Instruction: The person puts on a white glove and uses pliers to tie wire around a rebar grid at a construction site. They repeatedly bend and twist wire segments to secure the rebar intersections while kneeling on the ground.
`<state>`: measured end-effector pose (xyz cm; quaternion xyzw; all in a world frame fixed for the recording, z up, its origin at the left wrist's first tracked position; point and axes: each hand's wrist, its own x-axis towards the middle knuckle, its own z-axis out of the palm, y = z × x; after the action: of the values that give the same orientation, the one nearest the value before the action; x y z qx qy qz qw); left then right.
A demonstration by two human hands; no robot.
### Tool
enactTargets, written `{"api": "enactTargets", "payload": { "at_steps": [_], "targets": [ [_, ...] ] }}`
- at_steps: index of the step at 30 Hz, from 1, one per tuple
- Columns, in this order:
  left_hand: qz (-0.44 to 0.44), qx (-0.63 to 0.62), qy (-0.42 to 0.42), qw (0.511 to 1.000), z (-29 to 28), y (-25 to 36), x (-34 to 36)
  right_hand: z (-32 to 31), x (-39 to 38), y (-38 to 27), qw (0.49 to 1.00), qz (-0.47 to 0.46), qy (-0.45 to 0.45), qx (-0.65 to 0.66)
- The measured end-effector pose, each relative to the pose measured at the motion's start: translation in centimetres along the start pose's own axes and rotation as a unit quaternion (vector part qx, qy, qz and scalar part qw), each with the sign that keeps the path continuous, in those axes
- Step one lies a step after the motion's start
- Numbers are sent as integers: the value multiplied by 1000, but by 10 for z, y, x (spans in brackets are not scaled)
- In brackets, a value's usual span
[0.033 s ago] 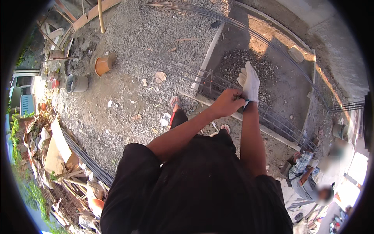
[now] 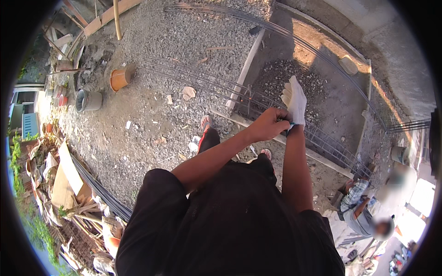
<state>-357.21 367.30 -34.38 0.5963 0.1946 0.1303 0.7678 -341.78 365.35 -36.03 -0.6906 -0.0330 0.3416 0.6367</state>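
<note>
My right hand (image 2: 296, 99) wears a white knit work glove and is held up with its fingers stretched out, holding nothing. My bare left hand (image 2: 268, 125) reaches across to the right wrist. Its fingers are pinched on the glove's cuff (image 2: 291, 127), where a green edge and something dark show. Part of the cuff is hidden behind the left fingers. Beyond both hands lies a long rebar cage (image 2: 317, 138), apart from them.
A concrete-edged bed (image 2: 248, 57) holds gravel. Long steel rods (image 2: 294, 37) arch across it. An orange bucket (image 2: 120, 79) and a grey bucket (image 2: 89, 100) stand left. Scrap wood and a board (image 2: 64, 188) lie lower left. A co-worker (image 2: 359, 211) crouches at the right by the cage.
The view has shifted slightly. The left hand keeps its pinch at the glove's cuff, and the gloved fingers stay stretched out.
</note>
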Motion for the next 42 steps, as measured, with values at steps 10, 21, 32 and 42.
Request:
{"api": "enactTargets", "payload": {
  "at_steps": [10,21,32,42],
  "targets": [
    [26,113,-136,984,-107,52,-21,90,-24,-3,995,-69,33,-61],
    [-226,-373,176,882,-194,-4,-27,94,-116,33,970,-88,-111,-199],
    [-203,-100,176,958,-39,-70,-54,-118,-175,58,910,-87,-150,-375],
    [-331,-301,149,882,33,-108,-70,-211,-210,56,945,-25,-165,-283]
  ]
}}
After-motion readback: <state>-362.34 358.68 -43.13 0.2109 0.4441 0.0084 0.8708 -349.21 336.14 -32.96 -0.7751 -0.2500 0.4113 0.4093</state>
